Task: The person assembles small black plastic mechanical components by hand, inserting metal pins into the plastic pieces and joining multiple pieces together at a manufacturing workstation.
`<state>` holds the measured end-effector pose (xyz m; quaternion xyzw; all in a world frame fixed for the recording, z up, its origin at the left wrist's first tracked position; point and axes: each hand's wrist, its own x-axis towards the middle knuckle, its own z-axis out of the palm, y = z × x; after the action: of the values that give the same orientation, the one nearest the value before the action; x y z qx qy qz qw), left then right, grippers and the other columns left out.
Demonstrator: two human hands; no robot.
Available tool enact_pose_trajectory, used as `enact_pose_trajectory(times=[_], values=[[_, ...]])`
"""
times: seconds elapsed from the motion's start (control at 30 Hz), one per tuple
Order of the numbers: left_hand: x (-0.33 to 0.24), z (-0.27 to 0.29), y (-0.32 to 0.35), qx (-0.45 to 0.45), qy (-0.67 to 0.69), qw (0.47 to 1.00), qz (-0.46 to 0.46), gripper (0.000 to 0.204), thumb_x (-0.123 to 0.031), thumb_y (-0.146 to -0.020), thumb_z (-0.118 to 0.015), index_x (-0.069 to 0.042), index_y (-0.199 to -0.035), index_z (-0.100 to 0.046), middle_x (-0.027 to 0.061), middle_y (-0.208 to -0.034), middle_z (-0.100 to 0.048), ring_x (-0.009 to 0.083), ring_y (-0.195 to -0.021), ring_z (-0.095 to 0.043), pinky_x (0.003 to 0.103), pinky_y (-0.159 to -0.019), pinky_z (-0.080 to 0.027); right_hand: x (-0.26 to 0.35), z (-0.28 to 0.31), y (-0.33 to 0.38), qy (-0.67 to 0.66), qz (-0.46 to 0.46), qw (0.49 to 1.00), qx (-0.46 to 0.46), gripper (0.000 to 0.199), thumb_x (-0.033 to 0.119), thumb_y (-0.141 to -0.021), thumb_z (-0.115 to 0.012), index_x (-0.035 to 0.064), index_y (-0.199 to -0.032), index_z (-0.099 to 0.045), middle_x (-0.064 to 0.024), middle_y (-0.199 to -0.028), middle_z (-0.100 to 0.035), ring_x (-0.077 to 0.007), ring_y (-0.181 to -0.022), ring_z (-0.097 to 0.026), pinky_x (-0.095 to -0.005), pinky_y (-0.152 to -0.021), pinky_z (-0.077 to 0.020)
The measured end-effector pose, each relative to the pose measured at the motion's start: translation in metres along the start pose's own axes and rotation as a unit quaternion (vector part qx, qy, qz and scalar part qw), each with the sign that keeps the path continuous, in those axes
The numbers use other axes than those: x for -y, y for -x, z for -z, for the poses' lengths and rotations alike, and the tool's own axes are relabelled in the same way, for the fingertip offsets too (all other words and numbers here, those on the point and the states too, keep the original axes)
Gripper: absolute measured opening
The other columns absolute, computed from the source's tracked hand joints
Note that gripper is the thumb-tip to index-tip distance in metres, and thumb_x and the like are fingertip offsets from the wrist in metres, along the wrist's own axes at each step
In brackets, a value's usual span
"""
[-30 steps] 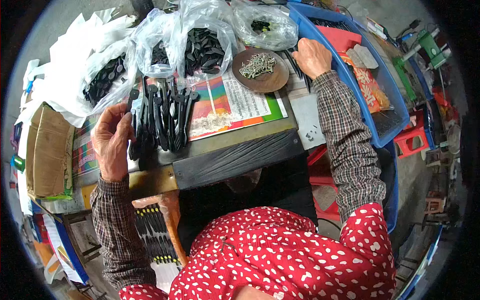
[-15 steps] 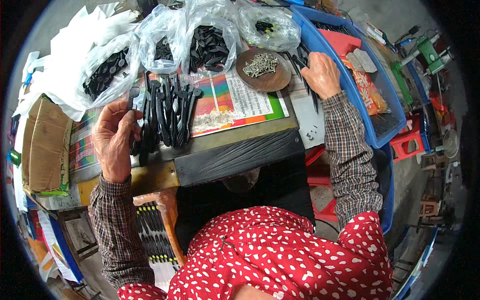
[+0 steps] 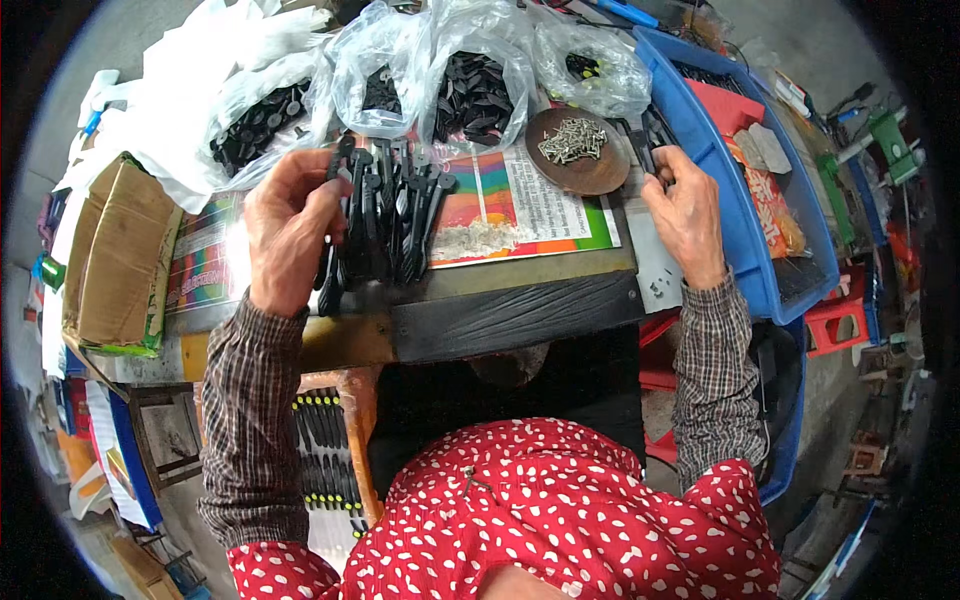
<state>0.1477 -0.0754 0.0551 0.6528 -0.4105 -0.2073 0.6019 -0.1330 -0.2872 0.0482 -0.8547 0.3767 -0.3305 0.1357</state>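
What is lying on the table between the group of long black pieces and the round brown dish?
In the head view, a colourful printed sheet lies between the long black pieces and the round brown dish.

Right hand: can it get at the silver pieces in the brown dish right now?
Likely yes: the dish sits ahead and left of the right hand, with nothing over the silver pieces, though that hand may be holding something.
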Motion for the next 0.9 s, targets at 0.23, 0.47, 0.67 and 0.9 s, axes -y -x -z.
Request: enact_pose_trajectory(times=[0.23,0.47,0.67,0.9], values=[[0.015,-0.016,-0.044,-0.038,-0.161,0.981,-0.099,0.017,-0.005,-0.073,-0.059,0.001,-0.089,-0.059,0.0046,-0.068,-0.058,0.0106,-0.058,-0.052,0.026,-0.054,-0.041,0.029,-0.018,0.017,-0.169,-0.005,0.984,0.049,0.016,0.008,-0.08,-0.062,-0.004,-0.089,-0.057,-0.0119,-0.069,-0.06,-0.0138,-0.057,-0.057,-0.0286,-0.053,-0.044],[0.016,-0.007,-0.094,-0.073,-0.357,0.925,-0.109,0.02,-0.02,-0.077,-0.065,-0.001,-0.081,-0.064,0.0149,-0.067,-0.063,0.027,-0.06,-0.062,0.033,-0.058,-0.047,0.059,-0.018,0.03,-0.244,-0.009,0.966,0.089,0.014,0.005,-0.08,-0.063,-0.0029,-0.09,-0.057,-0.0068,-0.071,-0.059,-0.0055,-0.049,-0.045,-0.0235,-0.046,-0.0377],[0.039,-0.015,-0.122,-0.023,-0.445,0.883,-0.15,0.021,-0.018,-0.075,-0.068,-0.002,-0.089,-0.067,0.0172,-0.076,-0.066,0.0268,-0.069,-0.066,0.033,-0.063,-0.05,0.063,-0.028,0.033,-0.268,0.004,0.958,0.101,0.016,0.004,-0.079,-0.065,-0.0021,-0.091,-0.056,-0.0071,-0.072,-0.059,-0.0069,-0.051,-0.047,-0.0239,-0.046,-0.0384],[0.071,-0.014,-0.145,0.006,-0.515,0.849,-0.12,0.027,-0.023,-0.075,-0.068,0.0,-0.088,-0.067,0.0176,-0.071,-0.064,0.0278,-0.065,-0.065,0.036,-0.061,-0.05,0.065,-0.024,0.034,-0.238,0.003,0.962,0.134,0.016,0.004,-0.079,-0.065,-0.0023,-0.091,-0.056,-0.0093,-0.077,-0.06,-0.0133,-0.063,-0.057,-0.0258,-0.054,-0.0451]])
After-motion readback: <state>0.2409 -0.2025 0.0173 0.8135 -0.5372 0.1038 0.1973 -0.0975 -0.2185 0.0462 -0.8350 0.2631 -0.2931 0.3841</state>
